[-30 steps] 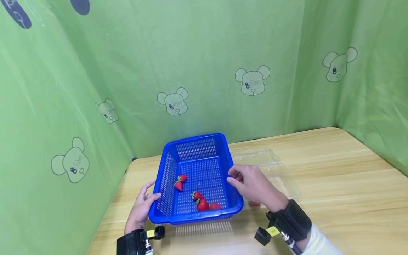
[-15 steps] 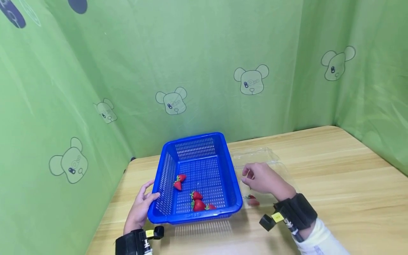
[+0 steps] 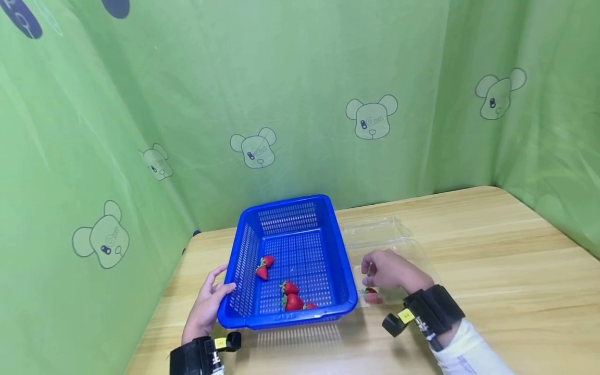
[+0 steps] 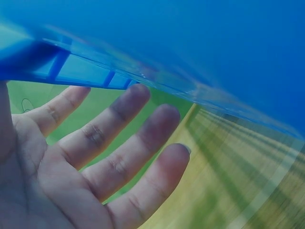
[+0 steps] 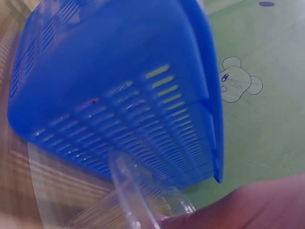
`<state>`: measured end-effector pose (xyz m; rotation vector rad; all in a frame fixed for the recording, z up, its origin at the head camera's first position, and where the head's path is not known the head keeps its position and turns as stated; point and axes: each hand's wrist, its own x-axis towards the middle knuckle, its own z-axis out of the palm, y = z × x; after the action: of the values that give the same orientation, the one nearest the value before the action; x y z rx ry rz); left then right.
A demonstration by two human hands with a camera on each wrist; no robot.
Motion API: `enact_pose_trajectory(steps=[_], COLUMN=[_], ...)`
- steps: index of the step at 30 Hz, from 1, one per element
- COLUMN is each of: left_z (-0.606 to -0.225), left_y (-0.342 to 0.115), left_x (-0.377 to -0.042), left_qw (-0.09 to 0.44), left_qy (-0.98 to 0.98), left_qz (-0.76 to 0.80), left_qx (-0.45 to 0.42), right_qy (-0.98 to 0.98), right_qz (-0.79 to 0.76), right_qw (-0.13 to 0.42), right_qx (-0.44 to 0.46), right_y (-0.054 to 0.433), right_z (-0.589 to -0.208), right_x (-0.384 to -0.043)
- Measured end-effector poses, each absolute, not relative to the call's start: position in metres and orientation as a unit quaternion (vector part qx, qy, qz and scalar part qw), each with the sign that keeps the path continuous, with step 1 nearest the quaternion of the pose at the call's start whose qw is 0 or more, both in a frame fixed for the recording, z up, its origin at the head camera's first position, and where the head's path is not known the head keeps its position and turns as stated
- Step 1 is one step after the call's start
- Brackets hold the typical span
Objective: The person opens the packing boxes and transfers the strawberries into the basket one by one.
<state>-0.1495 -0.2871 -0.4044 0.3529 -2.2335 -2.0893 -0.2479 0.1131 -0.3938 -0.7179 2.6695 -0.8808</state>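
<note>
In the head view my left hand [image 3: 206, 304] holds the left rim of a blue plastic basket [image 3: 290, 314], thumb over the rim. The left wrist view shows its fingers [image 4: 138, 143] spread under the basket's side, fingertips near it. Several red strawberries [image 3: 292, 301] with green leaves lie in the tilted basket. My right hand [image 3: 391, 270] is over a clear plastic box [image 3: 422, 255] right of the basket, fingers bent down into it. Another strawberry [image 3: 372, 297] shows in the box below the hand. I cannot tell whether the fingertips hold anything.
A wooden table [image 3: 506, 271] carries the basket and box. The box's clear lid [image 3: 375, 230] stretches behind it, beside the basket's right wall. A green curtain [image 3: 304, 78] with bear prints hangs close behind the table and along both sides.
My right hand has moved right from the basket's right rim to the clear box, then slightly down. The front strawberry in the basket has turned, showing its leaves. My left hand stays at the rim.
</note>
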Motion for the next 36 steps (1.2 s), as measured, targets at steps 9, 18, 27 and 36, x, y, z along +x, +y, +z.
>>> enact_pose_trajectory(steps=[9,18,27,36], left_z=[-0.402,-0.401,-0.402,-0.403], left_y=[-0.286,-0.285,-0.284,-0.285], left_x=[-0.148,-0.148,-0.149,-0.149], left_qw=[0.032,0.034,0.034,0.036], left_qy=[-0.726,-0.726,-0.727,-0.728], left_qz=[-0.678,-0.677,-0.676,-0.675], left_qx=[0.114,0.117,0.116,0.113], right_qy=[0.91,0.906,0.91,0.908], right_qz=[-0.305,-0.314,-0.297,-0.302], right_qw=[0.142,0.147,0.143,0.157], right_qx=[-0.242,-0.245,-0.254,-0.243], right_y=[0.113,0.112,0.109,0.106], right_z=[-0.397,-0.401,-0.404,-0.407], right_x=[-0.247,-0.247,-0.247,-0.245])
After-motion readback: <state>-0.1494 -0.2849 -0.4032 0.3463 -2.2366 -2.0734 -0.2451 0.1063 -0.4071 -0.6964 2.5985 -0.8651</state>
